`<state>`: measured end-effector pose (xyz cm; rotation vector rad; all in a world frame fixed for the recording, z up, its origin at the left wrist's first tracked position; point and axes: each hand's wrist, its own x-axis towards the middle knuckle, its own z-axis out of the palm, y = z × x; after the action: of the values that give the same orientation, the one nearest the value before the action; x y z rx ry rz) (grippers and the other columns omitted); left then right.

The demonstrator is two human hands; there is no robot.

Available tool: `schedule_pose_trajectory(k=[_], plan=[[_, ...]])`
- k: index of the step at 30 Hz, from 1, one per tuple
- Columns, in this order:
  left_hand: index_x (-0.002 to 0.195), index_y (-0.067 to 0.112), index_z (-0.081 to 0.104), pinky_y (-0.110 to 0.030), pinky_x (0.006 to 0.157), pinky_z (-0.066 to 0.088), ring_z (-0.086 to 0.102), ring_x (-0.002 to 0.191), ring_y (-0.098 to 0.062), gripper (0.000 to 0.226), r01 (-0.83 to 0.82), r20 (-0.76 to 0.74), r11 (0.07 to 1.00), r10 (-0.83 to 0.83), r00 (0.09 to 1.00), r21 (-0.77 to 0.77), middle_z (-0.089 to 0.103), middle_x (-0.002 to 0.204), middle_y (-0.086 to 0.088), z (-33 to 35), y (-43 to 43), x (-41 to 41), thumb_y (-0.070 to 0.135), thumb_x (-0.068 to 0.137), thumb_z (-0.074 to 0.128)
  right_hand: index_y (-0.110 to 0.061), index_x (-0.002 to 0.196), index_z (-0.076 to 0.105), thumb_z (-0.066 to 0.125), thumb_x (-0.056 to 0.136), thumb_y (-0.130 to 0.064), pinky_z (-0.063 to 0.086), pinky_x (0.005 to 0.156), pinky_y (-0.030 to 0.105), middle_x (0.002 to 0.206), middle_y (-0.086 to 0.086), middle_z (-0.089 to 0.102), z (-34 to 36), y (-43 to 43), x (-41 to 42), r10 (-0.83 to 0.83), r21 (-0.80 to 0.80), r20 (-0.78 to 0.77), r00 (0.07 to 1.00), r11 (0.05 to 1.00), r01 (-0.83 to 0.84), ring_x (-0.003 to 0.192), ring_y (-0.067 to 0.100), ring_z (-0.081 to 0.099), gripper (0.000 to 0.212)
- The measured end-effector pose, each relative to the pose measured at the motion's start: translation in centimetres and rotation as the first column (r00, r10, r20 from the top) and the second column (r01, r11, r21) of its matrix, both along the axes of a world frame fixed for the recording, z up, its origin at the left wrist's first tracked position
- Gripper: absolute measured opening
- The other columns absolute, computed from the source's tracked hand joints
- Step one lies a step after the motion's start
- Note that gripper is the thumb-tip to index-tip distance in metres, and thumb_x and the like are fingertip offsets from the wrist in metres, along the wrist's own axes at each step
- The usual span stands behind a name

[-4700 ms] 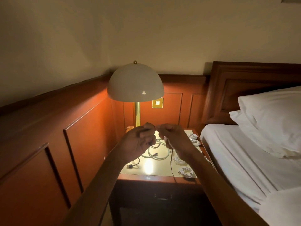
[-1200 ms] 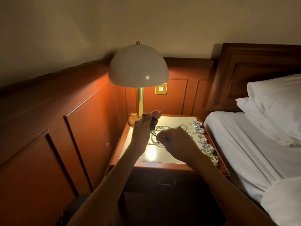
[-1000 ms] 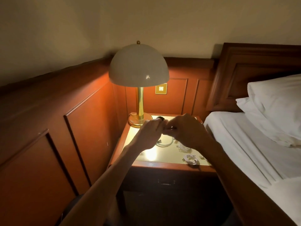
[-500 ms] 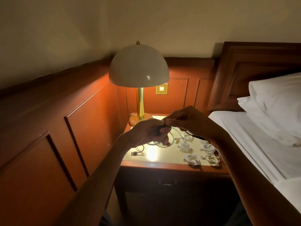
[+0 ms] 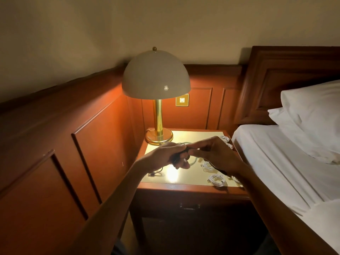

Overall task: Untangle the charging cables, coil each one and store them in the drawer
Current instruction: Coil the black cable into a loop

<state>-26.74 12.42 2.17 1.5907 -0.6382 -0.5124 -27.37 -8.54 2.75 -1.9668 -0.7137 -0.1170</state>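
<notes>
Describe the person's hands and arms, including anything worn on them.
The left hand and right hand are bare: no gloves, rings or watch visible. The left forearm and right forearm are uncovered too, no sleeve in view. Dim light could hide small details.

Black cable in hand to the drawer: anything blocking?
Yes: the drawer is shut, and both the left hand and right hand hold the black cable above the nightstand top. Nothing else visible blocks it.
</notes>
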Motion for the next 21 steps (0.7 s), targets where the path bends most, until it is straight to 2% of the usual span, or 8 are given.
schedule_pose_trajectory(k=[3,6,8,12,16,18,20,21], plan=[[0.076,0.016,0.063,-0.039,0.082,0.054,0.064,0.065,-0.020,0.038,-0.263,0.221,0.963,0.245,0.944,0.056,0.064,0.063,-0.001,-0.9,-1.2,-0.2,0.032,0.104,0.042,-0.044,0.103,0.071,0.064,0.085,-0.035,0.055,0.066,0.026,0.083,-0.028,0.073,-0.3,0.4,0.2,-0.086,-0.042,0.130,0.988,0.995,0.093,0.067,0.009,0.069,0.021],[0.076,0.019,0.065,-0.015,0.064,0.050,0.063,0.061,-0.004,0.044,-0.564,0.531,0.807,0.406,0.744,0.173,0.068,0.065,0.005,-0.7,-2.6,-1.2,0.037,0.104,0.037,-0.066,0.096,0.064,0.060,0.083,-0.055,0.058,0.065,0.040,0.085,-0.015,0.077,-0.4,0.5,0.5,-0.160,-0.017,0.197,0.967,0.986,0.166,0.067,0.025,0.069,0.018],[0.070,0.022,0.062,-0.011,0.056,0.046,0.061,0.055,-0.001,0.045,-0.646,0.545,0.752,0.490,0.680,0.130,0.065,0.060,0.009,-0.2,-3.4,-1.5,0.038,0.103,0.037,-0.070,0.095,0.062,0.055,0.083,-0.061,0.055,0.065,0.048,0.086,-0.004,0.078,-0.5,0.5,0.7,-0.173,0.004,0.240,0.955,0.984,0.177,0.067,0.036,0.066,0.016],[0.068,0.017,0.060,-0.017,0.049,0.044,0.061,0.050,-0.011,0.045,-0.723,0.526,0.686,0.588,0.615,0.079,0.063,0.055,0.005,0.3,-4.0,-1.4,0.037,0.103,0.039,-0.062,0.090,0.064,0.066,0.086,-0.041,0.051,0.062,0.041,0.080,-0.015,0.076,-0.3,0.9,0.6,-0.231,-0.006,0.218,0.948,0.971,0.238,0.061,0.028,0.063,0.022],[0.085,0.014,0.063,-0.027,0.067,0.047,0.059,0.066,-0.013,0.039,-0.707,0.688,0.700,0.467,0.555,0.096,0.064,0.070,0.002,0.5,-3.7,-1.1,0.035,0.104,0.037,-0.036,0.103,0.076,0.073,0.089,-0.024,0.051,0.062,0.024,0.091,-0.011,0.078,-0.5,0.7,0.6,-0.330,-0.030,0.221,0.918,0.938,0.344,0.066,0.008,0.066,0.019],[0.113,0.008,0.064,-0.017,0.081,0.042,0.058,0.085,-0.008,0.043,-0.624,0.657,0.754,0.368,0.658,0.203,0.068,0.101,-0.005,0.6,-3.5,-1.2,0.036,0.105,0.032,-0.026,0.105,0.078,0.073,0.089,-0.022,0.054,0.064,0.021,0.095,-0.010,0.077,-0.2,0.2,0.6,-0.351,-0.043,0.219,0.910,0.929,0.369,0.067,-0.002,0.066,0.018],[0.140,0.005,0.047,-0.009,0.099,0.029,0.051,0.121,-0.017,0.049,-0.532,0.575,0.788,0.290,0.765,0.310,0.052,0.140,-0.011,0.5,-3.0,-1.2,0.036,0.107,0.027,-0.023,0.105,0.078,0.075,0.088,-0.021,0.048,0.059,0.012,0.095,-0.008,0.078,-0.1,-0.2,0.6,-0.345,-0.069,0.205,0.916,0.928,0.365,0.065,-0.008,0.064,0.018],[0.143,0.007,0.045,-0.017,0.106,0.027,0.045,0.128,-0.024,0.048,-0.518,0.589,0.790,0.258,0.766,0.328,0.049,0.144,-0.009,0.5,-2.8,-1.3,0.035,0.108,0.027,-0.021,0.105,0.079,0.076,0.087,-0.020,0.045,0.059,0.007,0.095,-0.006,0.078,-0.1,-0.3,0.5,-0.344,-0.072,0.191,0.919,0.929,0.363,0.066,-0.012,0.063,0.018]])
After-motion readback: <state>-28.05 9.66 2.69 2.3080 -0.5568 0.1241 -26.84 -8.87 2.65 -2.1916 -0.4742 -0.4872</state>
